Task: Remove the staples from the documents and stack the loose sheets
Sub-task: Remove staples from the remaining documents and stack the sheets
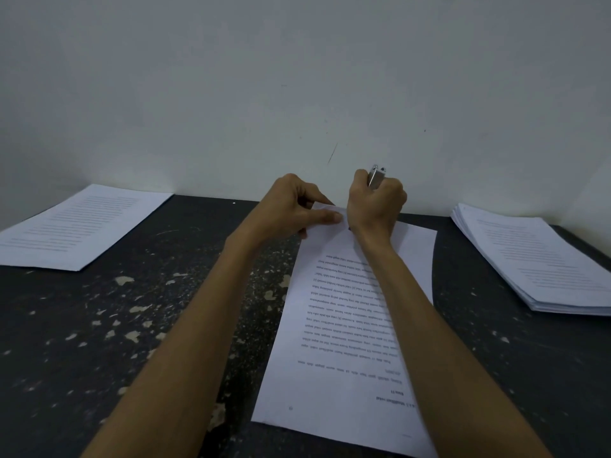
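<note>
Step, it seems: prying the staple | your left hand (pixel 291 209) pinches the far corner of the document (pixel 347 325) on the table (pixel 132 325) | your right hand (pixel 377 206) clenches a metal staple remover (pixel 375 175) at that corner | next: lever gently, sparing the paper; staple itself hidden

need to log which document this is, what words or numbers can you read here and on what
None can be quoted.
White printed document in the middle: upside-down paragraphs and bold headings, too blurred to read.
White sheets on the left: lines too small.
Thick white paper stack on the right: lines too blurred.
Silver metal tool in the right hand: no visible marking.
</note>
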